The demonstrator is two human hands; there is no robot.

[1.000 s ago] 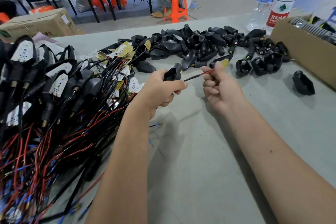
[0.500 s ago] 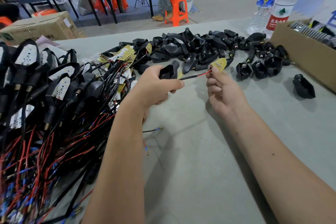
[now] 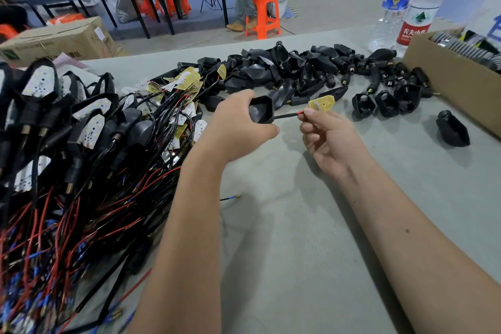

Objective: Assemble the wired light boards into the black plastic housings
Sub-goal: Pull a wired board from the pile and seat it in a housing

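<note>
Head view is showing the left hand (image 3: 238, 127) gripping an open-mouthed black plastic housing (image 3: 260, 110) above the grey desk (image 3: 298, 225), while the right hand (image 3: 329, 138) is pinching the wire (image 3: 287, 116) of a small yellow light board (image 3: 321, 104) just beside it; bare desk is lying beneath both forearms.

Both bare forearms reach forward side by side. The left hand (image 3: 238, 127) is curled, thumb on top, gripping something. Just right of it, the right hand (image 3: 329, 138) sits palm-up, thumb and forefinger pinched, other fingers curled.
</note>
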